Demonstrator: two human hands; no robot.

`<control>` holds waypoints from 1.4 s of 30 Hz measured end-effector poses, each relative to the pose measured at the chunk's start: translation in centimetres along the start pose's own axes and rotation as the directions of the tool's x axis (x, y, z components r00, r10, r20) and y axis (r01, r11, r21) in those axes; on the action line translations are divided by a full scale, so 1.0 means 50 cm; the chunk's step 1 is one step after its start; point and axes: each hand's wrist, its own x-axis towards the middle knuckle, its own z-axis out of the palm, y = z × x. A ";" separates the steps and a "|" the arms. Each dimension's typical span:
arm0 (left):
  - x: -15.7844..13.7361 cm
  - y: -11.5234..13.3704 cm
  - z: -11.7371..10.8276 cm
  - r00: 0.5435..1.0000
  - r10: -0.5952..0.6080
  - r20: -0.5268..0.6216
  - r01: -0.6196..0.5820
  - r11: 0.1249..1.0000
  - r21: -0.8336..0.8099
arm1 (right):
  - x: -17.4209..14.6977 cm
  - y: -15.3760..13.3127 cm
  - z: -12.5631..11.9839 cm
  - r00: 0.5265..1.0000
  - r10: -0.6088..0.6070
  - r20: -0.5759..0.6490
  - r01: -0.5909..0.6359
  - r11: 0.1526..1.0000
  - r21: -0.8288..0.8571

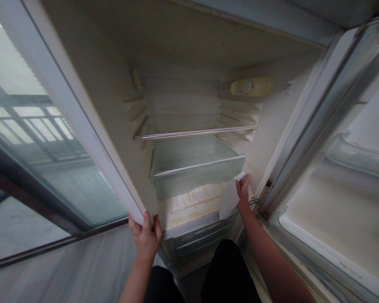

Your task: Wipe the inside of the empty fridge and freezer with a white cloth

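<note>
an open refrigerator (97,88) is viewed from the front, with its door (322,189) swung out to the right. the front edge of the left side wall is gripped low down by the left hand (146,237), whose fingers are curled around it. a white sheet (229,201), cloth or paper, is pinched between the fingers of the right hand (243,188), which is nearly closed. the sheet is held at the right side of the lowest level, beside the right inner wall; its lower end is hung over the near edge of the ribbed cabinet floor (197,197), on which yellowish stains are seen. above this floor, a lower glass shelf (198,165) and an upper glass shelf (196,133) are fitted. farther up, at the far right, a yellowish housing (261,86) with a round dial (247,86) is mounted. below the cabinet floor, a drawer (204,242) is seen in shadow, partly hidden by a dark-clad knee (230,269). at the left, a railing (34,124) is seen through a glass panel (78,185).
</note>
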 end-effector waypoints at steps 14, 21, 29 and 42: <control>-0.002 0.006 0.001 1.000 0.011 -0.002 -0.010 0.999 0.048 | -0.176 -0.156 0.047 0.844 -0.049 0.534 0.352 0.802 -0.483; 0.000 0.001 -0.004 1.000 0.006 0.015 -0.007 1.000 0.023 | -0.290 -0.310 0.163 0.651 -0.271 0.708 0.527 0.834 -0.165; 0.004 -0.003 -0.011 0.989 0.149 0.022 -0.150 0.986 0.066 | -0.294 -0.295 0.154 0.633 -0.418 0.652 0.587 0.808 -0.053; -0.002 -0.005 -0.007 0.999 0.034 0.026 -0.035 0.997 0.064 | -0.083 -0.039 -0.010 0.934 -0.091 0.346 0.288 0.765 -0.576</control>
